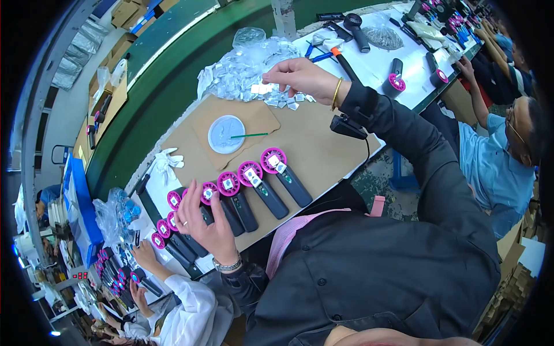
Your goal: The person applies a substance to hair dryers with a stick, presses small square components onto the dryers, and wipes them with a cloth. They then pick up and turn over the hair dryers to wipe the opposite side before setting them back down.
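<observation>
My left hand (205, 222) spreads its fingers over a row of handheld fans with pink rings and dark handles. Whether it touches one I cannot tell. Closest to me on the right lies a fan (287, 177) with a pale square piece on its hub; the fan beside it (263, 187) shows a small green board in its handle. My right hand (309, 81) is raised over a heap of small silvery square pieces (236, 72), thumb and fingertips drawn together. Anything between them is too small to make out. A round white lid with paste (222, 135) carries a green stick (249, 136).
Brown cardboard (323, 150) covers the table's middle. A white glove (167, 164) lies at its left. Beyond the heap are an orange-tipped tool (344, 62), a dark fan (356, 32) and a bag of small parts (382, 37). Co-workers sit left (193, 311) and right (490, 155).
</observation>
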`<move>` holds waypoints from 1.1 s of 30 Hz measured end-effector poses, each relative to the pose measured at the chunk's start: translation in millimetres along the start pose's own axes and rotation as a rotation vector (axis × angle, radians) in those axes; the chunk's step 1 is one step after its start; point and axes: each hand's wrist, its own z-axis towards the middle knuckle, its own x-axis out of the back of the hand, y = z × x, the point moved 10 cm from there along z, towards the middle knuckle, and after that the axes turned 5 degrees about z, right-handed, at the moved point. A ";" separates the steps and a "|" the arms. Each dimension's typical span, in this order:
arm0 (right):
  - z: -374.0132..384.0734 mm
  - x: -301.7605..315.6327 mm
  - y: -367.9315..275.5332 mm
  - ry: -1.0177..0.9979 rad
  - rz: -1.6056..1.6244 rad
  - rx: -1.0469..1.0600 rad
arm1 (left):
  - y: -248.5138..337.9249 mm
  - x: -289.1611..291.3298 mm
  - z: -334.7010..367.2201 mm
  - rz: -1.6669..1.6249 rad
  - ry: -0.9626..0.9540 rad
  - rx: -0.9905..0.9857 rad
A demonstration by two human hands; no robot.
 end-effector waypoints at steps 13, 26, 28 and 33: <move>127.1 -109.9 -29.4 -0.271 -0.185 -0.001 | -21.1 12.3 5.8 0.021 0.000 0.044; 177.6 -101.1 -37.4 -0.161 0.032 0.020 | -38.5 9.4 4.5 -0.018 0.029 0.046; 116.2 -115.5 -81.1 -0.263 0.216 0.094 | -33.8 8.0 13.2 -0.029 0.049 0.033; -15.4 -159.3 -120.7 -0.671 0.477 0.007 | -4.0 13.6 46.4 -0.253 0.155 0.068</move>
